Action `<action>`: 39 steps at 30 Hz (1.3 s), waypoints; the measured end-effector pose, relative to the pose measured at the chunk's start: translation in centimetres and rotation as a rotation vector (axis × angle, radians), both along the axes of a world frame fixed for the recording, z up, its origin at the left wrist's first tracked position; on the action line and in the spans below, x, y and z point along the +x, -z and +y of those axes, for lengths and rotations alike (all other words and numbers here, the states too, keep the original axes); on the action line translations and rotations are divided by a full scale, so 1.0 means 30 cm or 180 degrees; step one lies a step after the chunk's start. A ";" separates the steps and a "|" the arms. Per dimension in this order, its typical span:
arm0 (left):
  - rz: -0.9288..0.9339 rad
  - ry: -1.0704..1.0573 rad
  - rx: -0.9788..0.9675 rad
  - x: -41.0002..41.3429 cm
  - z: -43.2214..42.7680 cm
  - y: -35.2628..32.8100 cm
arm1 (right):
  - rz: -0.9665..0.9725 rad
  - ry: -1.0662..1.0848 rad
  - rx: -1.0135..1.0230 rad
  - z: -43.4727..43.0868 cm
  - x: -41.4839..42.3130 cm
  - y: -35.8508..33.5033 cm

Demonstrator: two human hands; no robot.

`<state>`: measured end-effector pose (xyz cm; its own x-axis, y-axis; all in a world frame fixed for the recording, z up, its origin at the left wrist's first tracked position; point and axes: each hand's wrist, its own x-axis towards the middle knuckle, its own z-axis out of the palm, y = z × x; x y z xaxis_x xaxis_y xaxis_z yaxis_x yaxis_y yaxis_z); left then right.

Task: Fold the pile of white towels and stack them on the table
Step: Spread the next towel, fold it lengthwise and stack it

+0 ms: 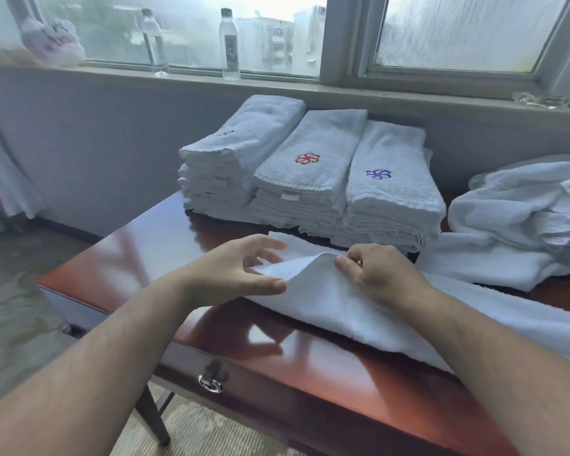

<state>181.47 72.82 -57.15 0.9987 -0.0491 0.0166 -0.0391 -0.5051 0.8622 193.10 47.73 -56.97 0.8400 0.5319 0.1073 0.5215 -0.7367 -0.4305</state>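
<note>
Right end of the flat towel (359, 311) cut off by the frame edge. Unfolded pile (524, 212) likewise clipped at right. Left stack's emblem (226, 133) mostly hidden. Bottle labels (231, 54) too blurred to read.

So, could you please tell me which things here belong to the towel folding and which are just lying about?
Part of the job:
towel being folded
left hand
right hand
three folded stacks
unfolded pile
table

Just lying about:
two water bottles
plastic bag
glass dish
</note>
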 end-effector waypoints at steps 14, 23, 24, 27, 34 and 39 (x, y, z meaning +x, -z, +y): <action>0.0234 -0.1192 0.1350 0.175 -0.023 -0.005 | -0.0728 0.0066 -0.0189 0.016 0.070 0.027; 0.0144 -0.1495 0.1762 0.245 -0.049 0.013 | -0.0493 0.0158 -0.0308 -0.013 0.106 0.060; 0.0245 -0.1212 0.1518 0.238 -0.035 0.008 | -0.0439 0.0118 -0.0294 -0.020 0.103 0.058; 0.0551 -0.0585 0.1013 0.188 0.007 -0.009 | -0.0459 -0.0007 -0.0183 -0.035 0.090 0.059; 0.0150 -0.1730 0.2130 0.198 -0.025 0.003 | -0.0724 -0.0077 0.0035 -0.032 0.060 0.079; -0.0914 -0.1734 0.2619 0.188 -0.124 -0.006 | -0.0650 0.0085 -0.0172 -0.025 0.067 0.064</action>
<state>187.12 69.09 -56.97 0.8524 0.3054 0.4244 0.2220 -0.9463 0.2351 195.11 46.97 -58.88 0.8176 0.5194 0.2486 0.5738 -0.7705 -0.2775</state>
